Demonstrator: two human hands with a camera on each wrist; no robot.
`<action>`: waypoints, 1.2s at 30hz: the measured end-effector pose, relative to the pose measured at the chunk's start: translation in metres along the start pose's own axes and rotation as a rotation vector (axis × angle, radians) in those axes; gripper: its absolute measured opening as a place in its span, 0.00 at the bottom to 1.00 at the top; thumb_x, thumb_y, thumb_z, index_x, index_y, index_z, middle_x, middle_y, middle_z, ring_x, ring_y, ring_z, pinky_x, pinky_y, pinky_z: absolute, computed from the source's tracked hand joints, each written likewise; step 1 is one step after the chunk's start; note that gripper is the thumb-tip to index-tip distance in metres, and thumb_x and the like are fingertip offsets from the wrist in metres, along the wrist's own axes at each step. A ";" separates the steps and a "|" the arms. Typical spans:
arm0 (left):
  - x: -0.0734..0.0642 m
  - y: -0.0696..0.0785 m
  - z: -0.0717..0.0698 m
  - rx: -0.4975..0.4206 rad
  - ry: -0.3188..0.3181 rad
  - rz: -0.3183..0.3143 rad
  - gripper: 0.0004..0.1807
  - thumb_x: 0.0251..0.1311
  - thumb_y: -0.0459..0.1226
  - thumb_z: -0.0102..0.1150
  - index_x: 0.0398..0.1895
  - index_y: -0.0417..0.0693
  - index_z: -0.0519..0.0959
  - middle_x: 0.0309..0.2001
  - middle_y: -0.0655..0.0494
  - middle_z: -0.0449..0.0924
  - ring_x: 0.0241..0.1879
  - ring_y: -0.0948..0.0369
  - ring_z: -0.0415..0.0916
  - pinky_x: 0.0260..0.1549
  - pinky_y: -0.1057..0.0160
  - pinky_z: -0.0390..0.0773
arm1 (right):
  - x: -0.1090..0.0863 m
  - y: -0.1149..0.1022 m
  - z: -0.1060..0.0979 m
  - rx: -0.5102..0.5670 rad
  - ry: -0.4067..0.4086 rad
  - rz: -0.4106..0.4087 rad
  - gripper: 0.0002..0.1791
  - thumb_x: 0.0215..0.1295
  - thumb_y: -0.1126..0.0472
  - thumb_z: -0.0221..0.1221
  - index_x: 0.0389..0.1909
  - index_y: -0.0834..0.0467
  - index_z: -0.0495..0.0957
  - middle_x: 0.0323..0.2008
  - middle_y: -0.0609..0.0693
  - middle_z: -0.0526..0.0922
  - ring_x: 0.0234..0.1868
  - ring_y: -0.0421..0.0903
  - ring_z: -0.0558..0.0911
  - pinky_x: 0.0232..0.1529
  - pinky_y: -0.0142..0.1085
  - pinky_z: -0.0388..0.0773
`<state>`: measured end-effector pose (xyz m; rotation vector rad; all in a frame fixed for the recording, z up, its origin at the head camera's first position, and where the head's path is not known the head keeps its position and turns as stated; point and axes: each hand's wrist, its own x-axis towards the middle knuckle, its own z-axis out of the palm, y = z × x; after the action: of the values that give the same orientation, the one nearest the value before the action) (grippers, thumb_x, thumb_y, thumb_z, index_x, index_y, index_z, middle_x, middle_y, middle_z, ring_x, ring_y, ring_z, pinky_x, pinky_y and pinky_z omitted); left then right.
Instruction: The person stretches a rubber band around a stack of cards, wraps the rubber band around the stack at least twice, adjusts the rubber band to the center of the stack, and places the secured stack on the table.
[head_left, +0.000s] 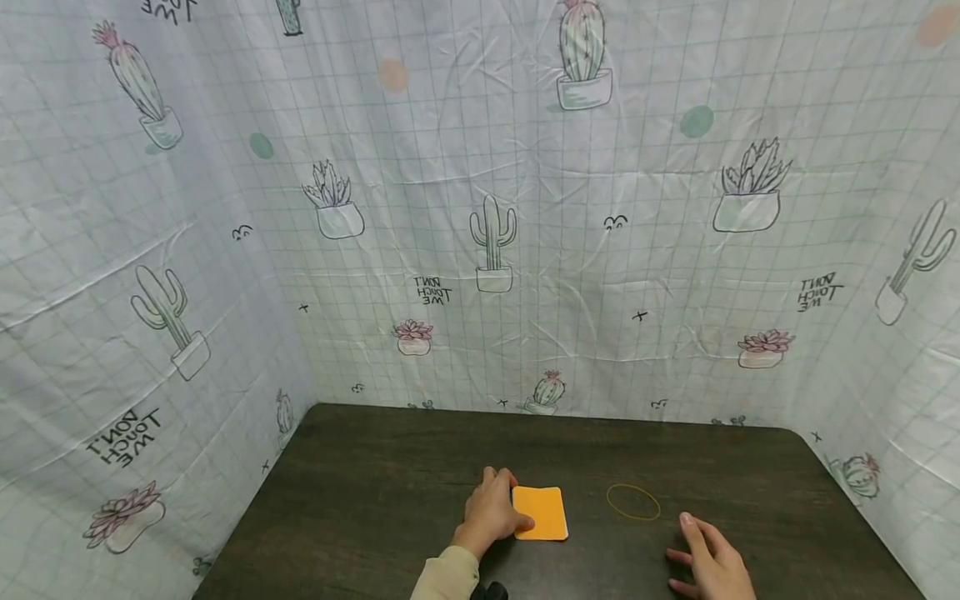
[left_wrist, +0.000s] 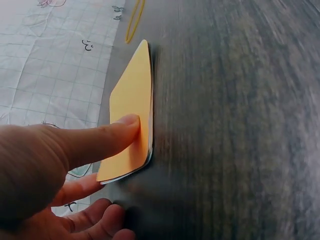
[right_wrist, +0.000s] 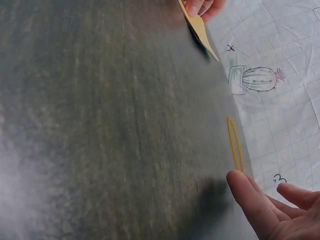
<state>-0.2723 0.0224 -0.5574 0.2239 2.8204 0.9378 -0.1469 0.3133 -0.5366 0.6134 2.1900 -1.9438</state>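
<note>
My left hand (head_left: 491, 515) is at a thin orange square of card (head_left: 546, 514) with rounded corners and a white edge. The thumb lies on its top face near one corner. In the left wrist view the fingers (left_wrist: 82, 189) are at the card's near edge and partly behind it, and the card (left_wrist: 132, 105) is close over the table. A thin yellow rubber band (head_left: 633, 502) lies as a loose oval to the right of the card. Beyond the band, my right hand (head_left: 712, 560) hovers with fingers apart and nothing in it; its fingertips overlap the band's end in the right wrist view.
The dark wood-grain table (head_left: 390, 467) reaches back to a white gridded curtain (head_left: 525, 333) printed with cacti, which also hangs along both sides. A small black object (head_left: 491, 591) shows beside the left sleeve at the bottom edge.
</note>
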 end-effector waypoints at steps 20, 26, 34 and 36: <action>-0.010 0.004 0.009 -0.230 0.038 0.003 0.36 0.36 0.32 0.76 0.43 0.53 0.60 0.33 0.52 0.73 0.30 0.56 0.70 0.31 0.52 0.72 | 0.016 0.002 0.001 0.033 0.022 0.027 0.58 0.54 0.23 0.41 0.66 0.71 0.51 0.57 0.71 0.65 0.40 0.53 0.81 0.38 0.48 0.79; -0.011 0.000 0.012 -0.362 0.061 0.076 0.35 0.36 0.27 0.74 0.44 0.52 0.61 0.36 0.54 0.75 0.34 0.59 0.72 0.34 0.54 0.75 | 0.020 0.000 0.002 0.016 0.020 0.020 0.58 0.54 0.23 0.40 0.66 0.71 0.51 0.60 0.73 0.61 0.40 0.52 0.81 0.37 0.48 0.79; -0.011 -0.009 0.009 -0.584 0.046 0.124 0.23 0.35 0.22 0.72 0.36 0.42 0.74 0.29 0.56 0.79 0.29 0.62 0.76 0.27 0.60 0.79 | 0.024 -0.002 0.002 -0.003 0.010 -0.008 0.56 0.57 0.24 0.40 0.66 0.71 0.50 0.58 0.74 0.61 0.40 0.54 0.81 0.36 0.48 0.79; -0.011 -0.010 0.009 -0.625 0.038 0.119 0.19 0.34 0.21 0.72 0.31 0.42 0.76 0.27 0.56 0.78 0.27 0.62 0.76 0.26 0.60 0.79 | 0.024 -0.004 0.002 -0.008 0.002 -0.014 0.56 0.57 0.25 0.39 0.66 0.72 0.49 0.58 0.74 0.61 0.40 0.55 0.81 0.36 0.49 0.79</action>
<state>-0.2610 0.0174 -0.5696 0.2886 2.4062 1.7930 -0.1706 0.3163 -0.5426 0.6010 2.2084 -1.9407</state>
